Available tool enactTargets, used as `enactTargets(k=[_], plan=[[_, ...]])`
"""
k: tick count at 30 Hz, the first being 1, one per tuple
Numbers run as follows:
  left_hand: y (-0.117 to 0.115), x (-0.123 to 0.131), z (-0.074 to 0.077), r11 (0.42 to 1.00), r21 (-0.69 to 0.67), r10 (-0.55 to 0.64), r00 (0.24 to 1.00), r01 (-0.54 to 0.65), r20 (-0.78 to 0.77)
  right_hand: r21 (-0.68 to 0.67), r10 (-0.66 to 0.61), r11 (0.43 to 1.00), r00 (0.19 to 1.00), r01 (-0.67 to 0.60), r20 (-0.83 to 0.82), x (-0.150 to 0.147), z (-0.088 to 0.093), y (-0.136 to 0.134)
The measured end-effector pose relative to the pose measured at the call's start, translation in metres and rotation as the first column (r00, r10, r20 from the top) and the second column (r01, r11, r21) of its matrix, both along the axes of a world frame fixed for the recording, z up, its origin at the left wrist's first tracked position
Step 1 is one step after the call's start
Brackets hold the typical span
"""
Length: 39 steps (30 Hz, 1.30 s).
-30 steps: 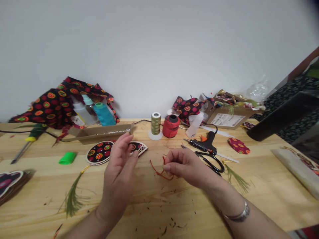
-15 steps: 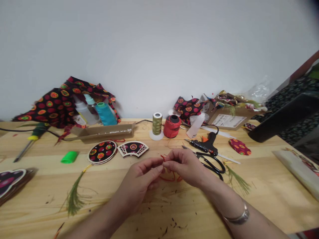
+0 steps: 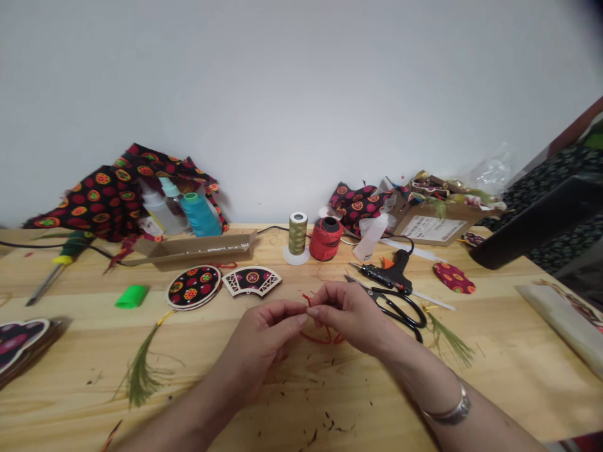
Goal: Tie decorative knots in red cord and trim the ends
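A thin red cord point(image 3: 316, 340) is pinched at its end between the fingertips of both hands, over the middle of the wooden table. Its short frayed tip sticks up between the fingers, and a loop hangs below them. My left hand point(image 3: 268, 329) is closed on it from the left. From the right, my right hand point(image 3: 346, 314) grips it with thumb and forefinger, a silver bracelet on that wrist. Black-handled scissors point(image 3: 400, 307) lie just beyond my right hand. A fan-shaped ornament point(image 3: 252, 280) with patterned fabric lies beyond my left hand.
Behind stand a red thread spool point(image 3: 326, 238) and an olive thread spool point(image 3: 297, 235). A black glue gun point(image 3: 389, 273) lies on the right. At left are a round ornament point(image 3: 194, 287), its green tassel point(image 3: 144, 370), a green piece point(image 3: 131, 296) and a screwdriver point(image 3: 51, 276).
Both hands stay almost in place, still pinching the red cord. My left hand's fingers have shifted very slightly; nothing else has visibly moved.
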State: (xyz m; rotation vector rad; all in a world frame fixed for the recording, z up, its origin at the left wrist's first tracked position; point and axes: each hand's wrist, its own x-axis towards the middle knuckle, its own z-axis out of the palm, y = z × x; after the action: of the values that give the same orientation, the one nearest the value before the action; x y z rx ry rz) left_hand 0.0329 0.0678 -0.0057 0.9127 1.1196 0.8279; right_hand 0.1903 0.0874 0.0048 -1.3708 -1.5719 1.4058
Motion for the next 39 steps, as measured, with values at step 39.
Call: enactTargets(k=[39], plan=[[-0.001,-0.003,-0.006,0.998,-0.015,-0.067,0.994,0.069,0.082,-0.274,0.023,0.952,0.925,-0.136,-0.379,0.01,-0.004,-0.001]])
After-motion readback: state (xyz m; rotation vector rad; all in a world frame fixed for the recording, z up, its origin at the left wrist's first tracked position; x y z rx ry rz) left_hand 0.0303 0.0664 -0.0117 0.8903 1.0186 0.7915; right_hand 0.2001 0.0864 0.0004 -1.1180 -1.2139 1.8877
